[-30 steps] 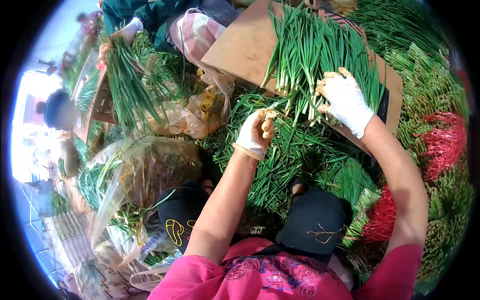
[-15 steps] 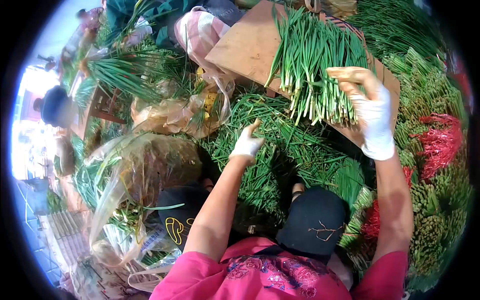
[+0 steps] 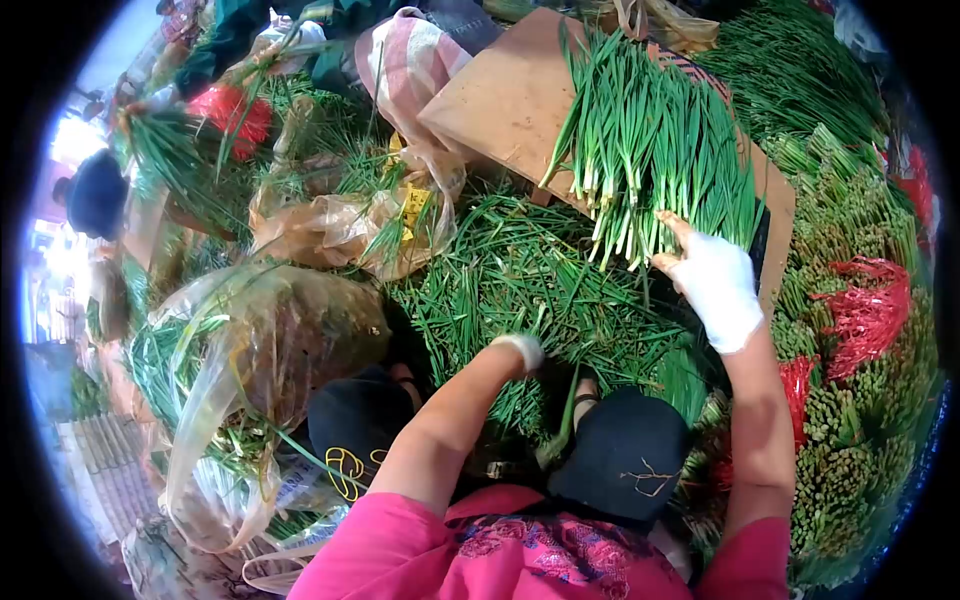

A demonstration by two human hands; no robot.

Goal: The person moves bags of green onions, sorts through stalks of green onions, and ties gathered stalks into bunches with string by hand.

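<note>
A wooden board (image 3: 500,100) slopes across the top of the view and carries a bunch of green onions (image 3: 650,150), white ends pointing down toward the person. Below it a loose heap of green onion stalks (image 3: 520,280) covers the ground between the board and the person's knees. To the left lie crumpled plastic bags (image 3: 330,225) with greens inside, and a larger clear bag (image 3: 270,330) beside the left knee. On the right stand tied bundles of greens (image 3: 850,400), cut ends up, with red ties (image 3: 860,300) among them. A pink checked cloth (image 3: 405,60) hangs at the board's upper left corner.

The right hand (image 3: 715,285), in a white glove, rests at the lower end of the bunch on the board, fingers spread and flat against the white ends, its grip open and closed on nothing. The left hand (image 3: 520,350), also gloved, is pushed down into the loose heap; only the cuff and wrist show, so whether its grip is open or closed cannot be told. The fisheye edge cuts off the far piles.
</note>
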